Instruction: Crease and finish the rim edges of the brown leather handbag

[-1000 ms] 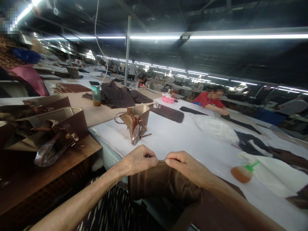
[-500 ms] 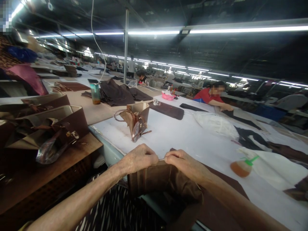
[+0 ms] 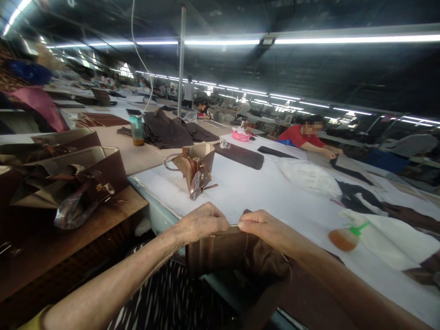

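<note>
My left hand (image 3: 202,223) and my right hand (image 3: 263,228) are both closed, pinching the top edge of a brown leather bag piece (image 3: 233,256) that hangs over the near edge of the white table (image 3: 254,192). The fingertips of the two hands nearly meet at the middle of that edge. Beyond my hands, a tan and brown handbag (image 3: 195,169) stands upright on the white table.
Several brown handbags (image 3: 75,174) sit on a wooden bench at the left. An orange bottle with a green cap (image 3: 345,236) lies at the right. Dark leather pieces (image 3: 240,156) and a cup (image 3: 137,130) lie farther back. A person in red (image 3: 305,135) works across the table.
My hands and the brown piece stay almost in place, still pinching the edge. The view has shifted slightly; the person in red has reached further right.
</note>
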The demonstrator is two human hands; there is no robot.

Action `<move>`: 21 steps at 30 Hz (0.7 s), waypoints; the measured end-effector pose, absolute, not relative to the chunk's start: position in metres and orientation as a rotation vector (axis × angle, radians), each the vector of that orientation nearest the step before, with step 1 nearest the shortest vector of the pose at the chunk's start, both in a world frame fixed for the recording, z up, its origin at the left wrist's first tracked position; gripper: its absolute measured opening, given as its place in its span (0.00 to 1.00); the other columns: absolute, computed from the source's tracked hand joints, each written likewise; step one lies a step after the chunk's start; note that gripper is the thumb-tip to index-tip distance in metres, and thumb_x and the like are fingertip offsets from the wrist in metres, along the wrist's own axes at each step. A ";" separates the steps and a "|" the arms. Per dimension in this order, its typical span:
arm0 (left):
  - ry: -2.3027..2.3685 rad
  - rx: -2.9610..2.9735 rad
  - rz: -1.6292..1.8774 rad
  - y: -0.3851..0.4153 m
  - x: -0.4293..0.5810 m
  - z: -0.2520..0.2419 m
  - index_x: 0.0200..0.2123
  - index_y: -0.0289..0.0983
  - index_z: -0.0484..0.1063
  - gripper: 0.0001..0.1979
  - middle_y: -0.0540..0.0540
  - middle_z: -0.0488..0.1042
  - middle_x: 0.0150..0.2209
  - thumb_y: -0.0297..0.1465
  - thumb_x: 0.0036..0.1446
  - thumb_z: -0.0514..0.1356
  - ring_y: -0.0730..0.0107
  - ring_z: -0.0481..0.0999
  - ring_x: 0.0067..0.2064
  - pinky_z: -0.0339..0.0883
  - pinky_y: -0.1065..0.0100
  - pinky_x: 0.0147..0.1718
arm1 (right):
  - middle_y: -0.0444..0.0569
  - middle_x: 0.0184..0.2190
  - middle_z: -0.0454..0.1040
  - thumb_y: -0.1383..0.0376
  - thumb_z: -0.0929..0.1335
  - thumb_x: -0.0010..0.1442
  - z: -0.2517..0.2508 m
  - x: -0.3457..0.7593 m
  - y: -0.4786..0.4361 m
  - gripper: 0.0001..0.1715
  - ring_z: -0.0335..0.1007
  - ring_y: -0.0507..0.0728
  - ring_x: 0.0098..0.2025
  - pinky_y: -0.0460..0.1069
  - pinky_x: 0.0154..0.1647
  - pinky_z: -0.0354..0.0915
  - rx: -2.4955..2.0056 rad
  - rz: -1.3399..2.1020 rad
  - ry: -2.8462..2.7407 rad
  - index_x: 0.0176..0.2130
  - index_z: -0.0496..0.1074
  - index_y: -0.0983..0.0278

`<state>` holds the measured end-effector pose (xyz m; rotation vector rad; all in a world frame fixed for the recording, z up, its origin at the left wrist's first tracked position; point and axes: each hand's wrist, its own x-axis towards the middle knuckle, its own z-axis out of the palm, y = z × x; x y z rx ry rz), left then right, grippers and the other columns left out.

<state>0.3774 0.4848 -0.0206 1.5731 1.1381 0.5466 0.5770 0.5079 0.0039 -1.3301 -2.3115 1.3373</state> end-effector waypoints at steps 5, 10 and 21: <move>1.129 1.579 0.617 0.485 0.379 -0.022 0.16 0.35 0.58 0.11 0.54 0.52 0.16 0.33 0.45 0.53 0.78 0.50 0.19 0.41 0.72 0.16 | 0.40 0.18 0.55 0.59 0.61 0.55 0.004 0.577 0.508 0.16 0.50 0.49 0.22 0.45 0.23 0.49 -1.371 1.254 -2.360 0.21 0.60 0.66; 1.149 1.617 0.682 0.486 0.381 -0.024 0.17 0.34 0.64 0.11 0.54 0.53 0.15 0.34 0.45 0.54 0.78 0.50 0.19 0.42 0.72 0.17 | 0.43 0.26 0.70 0.60 0.64 0.55 0.012 0.565 0.492 0.10 0.63 0.54 0.31 0.46 0.31 0.53 -1.448 0.567 -2.616 0.32 0.70 0.63; 1.107 1.516 0.748 0.483 0.379 -0.025 0.23 0.33 0.69 0.09 0.54 0.58 0.18 0.34 0.46 0.55 0.77 0.54 0.21 0.46 0.74 0.18 | 0.44 0.26 0.72 0.63 0.64 0.56 0.014 0.530 0.478 0.07 0.64 0.52 0.29 0.45 0.29 0.51 -1.669 0.385 -2.549 0.30 0.71 0.63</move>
